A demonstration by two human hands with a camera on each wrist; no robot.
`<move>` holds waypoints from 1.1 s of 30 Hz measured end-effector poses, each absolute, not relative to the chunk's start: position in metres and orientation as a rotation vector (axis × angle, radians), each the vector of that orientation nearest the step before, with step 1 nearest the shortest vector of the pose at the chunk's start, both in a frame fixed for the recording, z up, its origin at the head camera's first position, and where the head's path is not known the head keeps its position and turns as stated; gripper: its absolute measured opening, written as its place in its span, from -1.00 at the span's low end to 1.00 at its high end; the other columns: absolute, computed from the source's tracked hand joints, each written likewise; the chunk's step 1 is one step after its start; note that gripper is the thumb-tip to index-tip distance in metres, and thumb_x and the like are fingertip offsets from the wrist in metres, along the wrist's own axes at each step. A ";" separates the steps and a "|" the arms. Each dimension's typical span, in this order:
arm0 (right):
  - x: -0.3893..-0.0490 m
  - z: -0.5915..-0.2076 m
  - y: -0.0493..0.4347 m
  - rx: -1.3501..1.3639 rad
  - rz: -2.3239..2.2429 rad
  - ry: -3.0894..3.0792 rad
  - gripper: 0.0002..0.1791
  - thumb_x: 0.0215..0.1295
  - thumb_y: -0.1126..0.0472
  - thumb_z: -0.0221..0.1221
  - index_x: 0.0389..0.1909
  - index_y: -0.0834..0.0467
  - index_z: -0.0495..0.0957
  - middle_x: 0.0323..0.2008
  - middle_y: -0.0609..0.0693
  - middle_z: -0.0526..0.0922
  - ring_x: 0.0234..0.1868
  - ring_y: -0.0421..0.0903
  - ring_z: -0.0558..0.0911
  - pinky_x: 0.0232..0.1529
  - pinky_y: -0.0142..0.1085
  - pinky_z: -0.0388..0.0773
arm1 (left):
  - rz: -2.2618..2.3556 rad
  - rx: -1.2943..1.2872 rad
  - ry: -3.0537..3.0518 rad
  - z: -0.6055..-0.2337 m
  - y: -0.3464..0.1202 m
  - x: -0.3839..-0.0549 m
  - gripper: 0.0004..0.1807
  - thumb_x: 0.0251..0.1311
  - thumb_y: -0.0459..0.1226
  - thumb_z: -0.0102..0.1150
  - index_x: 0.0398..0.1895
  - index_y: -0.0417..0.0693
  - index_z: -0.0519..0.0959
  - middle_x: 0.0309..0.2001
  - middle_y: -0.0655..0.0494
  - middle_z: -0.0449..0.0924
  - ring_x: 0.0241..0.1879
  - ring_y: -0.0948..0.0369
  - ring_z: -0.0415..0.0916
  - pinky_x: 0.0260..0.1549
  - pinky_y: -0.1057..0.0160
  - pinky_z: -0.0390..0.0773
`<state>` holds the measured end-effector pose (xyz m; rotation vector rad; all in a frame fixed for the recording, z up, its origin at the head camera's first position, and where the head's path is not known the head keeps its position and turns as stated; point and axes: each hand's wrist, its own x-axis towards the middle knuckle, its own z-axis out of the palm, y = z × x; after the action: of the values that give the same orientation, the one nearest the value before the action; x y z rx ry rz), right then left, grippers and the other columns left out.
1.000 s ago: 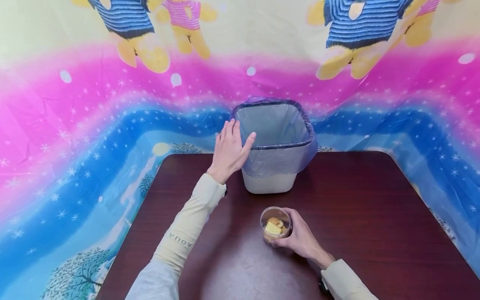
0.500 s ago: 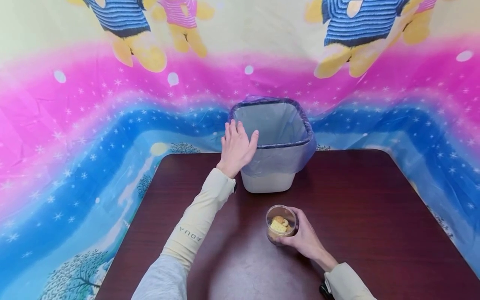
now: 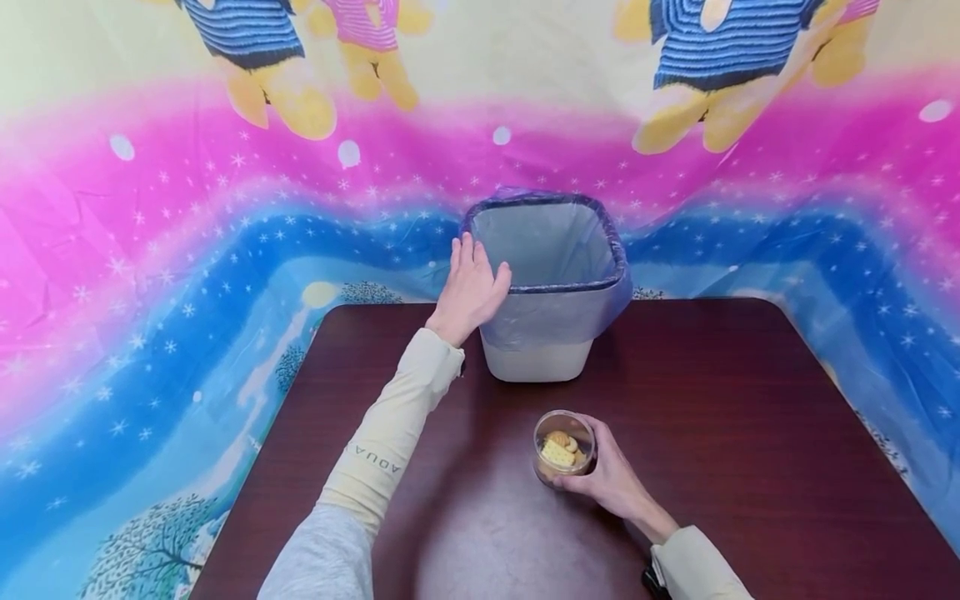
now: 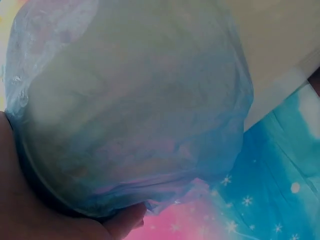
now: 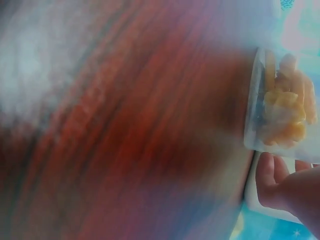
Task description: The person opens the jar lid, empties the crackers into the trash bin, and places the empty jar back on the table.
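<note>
Near the back of the table stands a light-coloured trash bin [image 3: 536, 364], its mouth lined with a translucent bluish plastic bag [image 3: 551, 317]. My left hand [image 3: 468, 296] rests on the bin's left rim, fingers straight and pointing away; the left wrist view shows the bag [image 4: 150, 100] close up, with the hand at the rim. Closer to me, my right hand [image 3: 618, 479] grips a clear plastic cup [image 3: 551, 473] from its right side, thumb in front. Several golden biscuits [image 3: 558, 450] lie inside the upright cup. The right wrist view shows these biscuits [image 5: 285, 112] through the wall.
The dark red-brown wooden table [image 3: 735, 433] has rounded far corners. Behind and around it hangs a colourful cloth [image 3: 300, 183] with bears and snowflakes, close behind the bin.
My right hand and the cup have shifted slightly to the right, then stayed put. The left hand moved slightly right along the rim and settled there. The bin keeps its place.
</note>
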<state>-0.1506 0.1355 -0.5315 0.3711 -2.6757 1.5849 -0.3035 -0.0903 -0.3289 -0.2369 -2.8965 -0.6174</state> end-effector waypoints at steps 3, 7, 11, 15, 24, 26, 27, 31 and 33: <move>-0.152 -0.534 0.135 0.423 1.589 -2.660 0.07 -0.43 -0.01 0.49 0.22 0.06 0.15 0.12 0.07 0.35 0.13 -0.02 0.37 0.07 -0.31 0.21 | -0.634 -0.251 -2.921 -0.329 -0.093 -0.305 -0.21 0.26 0.12 -0.51 0.35 -0.32 -0.10 0.41 -0.16 -0.36 0.38 0.04 -0.56 0.33 0.17 -0.29; -0.150 -0.521 0.131 0.488 1.639 -2.644 0.05 -0.41 0.17 0.49 0.22 0.22 0.15 0.09 0.18 0.39 0.12 0.10 0.37 0.10 -0.10 0.20 | -0.637 -0.274 -2.942 -0.328 -0.095 -0.306 -0.20 0.26 0.13 -0.54 0.36 -0.30 -0.11 0.41 -0.14 -0.40 0.38 0.07 -0.59 0.33 0.17 -0.30; -0.153 -0.521 0.132 0.522 1.650 -2.666 0.06 -0.41 0.19 0.49 0.22 0.24 0.15 0.09 0.18 0.40 0.12 0.10 0.38 0.11 -0.09 0.19 | -0.620 -0.297 -2.952 -0.327 -0.096 -0.307 -0.20 0.26 0.13 -0.56 0.35 -0.31 -0.10 0.41 -0.15 -0.42 0.38 0.06 -0.60 0.33 0.15 -0.31; -0.153 -0.519 0.132 0.532 1.676 -2.668 0.03 -0.42 0.23 0.49 0.19 0.28 0.17 0.08 0.21 0.41 0.13 0.13 0.37 0.12 -0.08 0.16 | -0.617 -0.298 -2.959 -0.326 -0.096 -0.307 -0.21 0.26 0.13 -0.57 0.35 -0.31 -0.09 0.41 -0.15 -0.43 0.37 0.06 -0.61 0.33 0.15 -0.32; -0.160 -0.536 0.137 0.568 1.536 -2.693 0.04 -0.43 0.05 0.50 0.19 0.17 0.21 0.07 0.08 0.45 0.11 0.03 0.41 0.09 -0.05 0.22 | -0.643 -0.267 -2.973 -0.326 -0.095 -0.307 -0.24 0.24 0.08 -0.55 0.36 -0.27 -0.11 0.41 -0.09 -0.47 0.37 0.09 -0.64 0.33 0.17 -0.30; -0.162 -0.540 0.139 0.565 1.507 -2.701 0.04 -0.44 0.01 0.49 0.19 0.14 0.22 0.07 0.04 0.46 0.11 0.00 0.41 0.08 -0.07 0.23 | -0.641 -0.263 -2.971 -0.326 -0.094 -0.307 -0.24 0.23 0.08 -0.54 0.37 -0.26 -0.11 0.41 -0.08 -0.47 0.37 0.10 -0.64 0.33 0.17 -0.28; -0.163 -0.541 0.139 0.562 1.507 -2.699 0.04 -0.44 0.00 0.49 0.19 0.13 0.22 0.06 0.03 0.47 0.11 -0.01 0.42 0.08 -0.07 0.23 | -0.637 -0.260 -2.971 -0.327 -0.094 -0.307 -0.24 0.23 0.08 -0.54 0.37 -0.25 -0.11 0.41 -0.08 -0.47 0.37 0.10 -0.64 0.33 0.17 -0.27; -0.163 -0.542 0.139 0.553 1.524 -2.699 0.04 -0.43 0.01 0.49 0.20 0.09 0.22 0.07 0.01 0.47 0.11 -0.02 0.41 0.08 -0.07 0.22 | -0.641 -0.245 -2.967 -0.327 -0.094 -0.308 -0.24 0.20 0.06 -0.50 0.37 -0.24 -0.10 0.42 -0.07 -0.46 0.37 0.10 -0.62 0.33 0.17 -0.27; -0.163 -0.541 0.140 0.544 1.550 -2.693 0.04 -0.42 0.01 0.49 0.21 0.08 0.21 0.07 0.00 0.46 0.12 -0.03 0.40 0.09 -0.08 0.21 | -0.644 -0.239 -2.974 -0.327 -0.094 -0.308 -0.24 0.19 0.05 -0.50 0.37 -0.23 -0.11 0.42 -0.05 -0.46 0.37 0.11 -0.63 0.33 0.18 -0.27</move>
<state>-0.1626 0.1399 -0.5414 0.5438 -2.6932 1.5505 -0.3076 -0.0942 -0.3265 -0.2386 -2.9745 -0.6440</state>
